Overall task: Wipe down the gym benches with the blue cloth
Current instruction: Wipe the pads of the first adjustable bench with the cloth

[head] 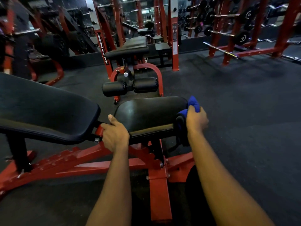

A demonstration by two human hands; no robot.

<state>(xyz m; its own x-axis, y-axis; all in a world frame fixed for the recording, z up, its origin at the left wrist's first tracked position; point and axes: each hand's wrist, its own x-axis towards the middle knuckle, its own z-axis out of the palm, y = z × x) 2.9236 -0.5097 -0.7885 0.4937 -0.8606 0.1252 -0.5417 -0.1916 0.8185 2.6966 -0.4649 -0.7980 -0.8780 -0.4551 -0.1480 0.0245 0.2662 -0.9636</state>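
The blue cloth [192, 106] was bunched up at the 3 o'clock end of the seat pad [151, 115], pressed against that rounded edge, with a dark fold hanging down the side below it. Our right hand [196, 120] had it. The fingers were curled round the wad and gripping tight, knuckles turned out towards the floor [252, 111].

From that hand the whole unwiped face of the seat lay at 9 o'clock, and that is the line that mattered. The bench ran across us roughly from 9 to 3, with the backrest pad [45, 108] at the far 9 o'clock side and the seat nearest the cloth. We judged a stroke from here would have to pull leftward along that axis, and the right hand was plainly the one placed for it.

Our left hand [116, 134] was at the seat's 9 o'clock edge, fingers wrapped under by the red hinge and thumb laid up on the pad, bracing and not wiping.

Below, the red frame [101, 165] splayed out. At 12 o'clock were the leg rollers [130, 86] and a second bench [128, 49], and at 2 o'clock the weight rack [236, 26]. That second bench looked untouched, so we reckoned the job was well short of done.
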